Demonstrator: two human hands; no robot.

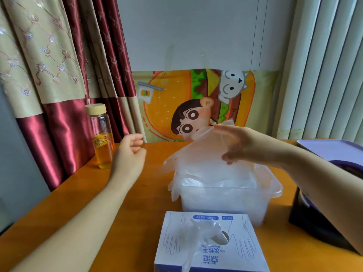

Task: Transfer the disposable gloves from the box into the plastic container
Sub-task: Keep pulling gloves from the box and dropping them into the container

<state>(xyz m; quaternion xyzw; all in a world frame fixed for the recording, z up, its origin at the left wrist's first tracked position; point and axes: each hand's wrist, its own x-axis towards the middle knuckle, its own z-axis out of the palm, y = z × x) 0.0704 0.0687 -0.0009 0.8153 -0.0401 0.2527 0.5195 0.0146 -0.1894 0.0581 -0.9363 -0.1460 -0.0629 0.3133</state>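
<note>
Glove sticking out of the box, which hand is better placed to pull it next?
Probably the left hand: it is free, while the right hand holds a glove over the container.

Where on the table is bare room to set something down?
Bare wood lies left of the glove box, under the left forearm, and between the bottle and the container, below the left hand. A narrower patch separates the box from the dark purple object. The middle is crowded: container close behind box.
</note>
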